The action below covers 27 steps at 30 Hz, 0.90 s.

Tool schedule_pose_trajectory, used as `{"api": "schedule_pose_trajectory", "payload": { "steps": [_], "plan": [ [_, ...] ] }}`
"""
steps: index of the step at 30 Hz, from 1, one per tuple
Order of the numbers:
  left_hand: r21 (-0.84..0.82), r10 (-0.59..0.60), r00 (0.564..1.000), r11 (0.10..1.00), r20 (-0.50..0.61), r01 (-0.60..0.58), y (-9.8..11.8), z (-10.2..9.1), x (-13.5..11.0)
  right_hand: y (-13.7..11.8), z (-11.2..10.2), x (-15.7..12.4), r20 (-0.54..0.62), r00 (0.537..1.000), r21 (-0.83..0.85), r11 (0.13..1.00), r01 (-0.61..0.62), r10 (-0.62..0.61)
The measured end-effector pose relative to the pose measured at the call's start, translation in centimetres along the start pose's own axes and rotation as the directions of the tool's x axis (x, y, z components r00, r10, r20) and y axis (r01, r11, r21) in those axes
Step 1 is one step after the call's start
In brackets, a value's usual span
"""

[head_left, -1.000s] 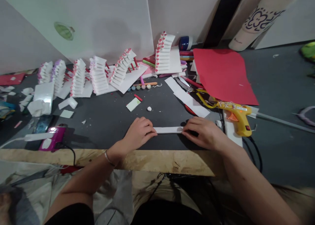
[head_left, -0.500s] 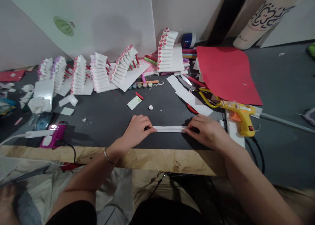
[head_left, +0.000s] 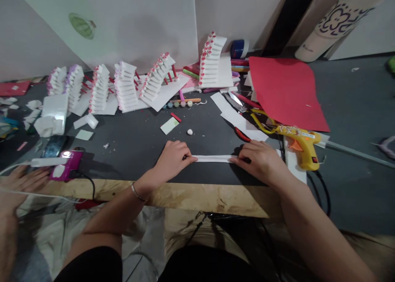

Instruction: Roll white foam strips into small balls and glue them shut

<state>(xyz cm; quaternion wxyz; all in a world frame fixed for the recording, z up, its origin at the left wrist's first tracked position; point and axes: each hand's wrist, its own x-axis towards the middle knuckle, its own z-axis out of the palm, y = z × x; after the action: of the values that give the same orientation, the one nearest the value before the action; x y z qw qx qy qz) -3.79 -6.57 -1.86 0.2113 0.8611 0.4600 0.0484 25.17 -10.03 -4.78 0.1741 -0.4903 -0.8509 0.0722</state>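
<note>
A narrow white paper strip lies flat on the dark grey mat near the wooden front edge. My left hand pinches its left end with curled fingers. My right hand presses down on its right end, fingers closed over it. Both hands rest on the mat, one at each end of the strip.
A yellow glue gun lies right of my right hand, its cable trailing off the edge. A red sheet, scissors, white stepped paper models and a pink device lie around. Another person's hand rests at far left.
The strip looks narrower than a second ago, as if folded along its length. Another person's hand has come into view at the far left edge.
</note>
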Motion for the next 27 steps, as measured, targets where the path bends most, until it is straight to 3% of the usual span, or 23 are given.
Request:
{"api": "schedule_pose_trajectory", "payload": {
  "steps": [20,27],
  "plan": [
    [0.068,-0.017,1.0,0.998,0.0,0.017,0.13,0.38,0.0,-0.38,0.18,0.07,-0.025,0.995,-0.022,0.995,-0.096,0.095],
    [0.03,0.051,0.998,0.998,-0.036,-0.05,-0.03,0.28,-0.31,-0.56,0.06,0.07,-0.033,0.99,0.012,0.99,-0.138,0.138]
  ]
}}
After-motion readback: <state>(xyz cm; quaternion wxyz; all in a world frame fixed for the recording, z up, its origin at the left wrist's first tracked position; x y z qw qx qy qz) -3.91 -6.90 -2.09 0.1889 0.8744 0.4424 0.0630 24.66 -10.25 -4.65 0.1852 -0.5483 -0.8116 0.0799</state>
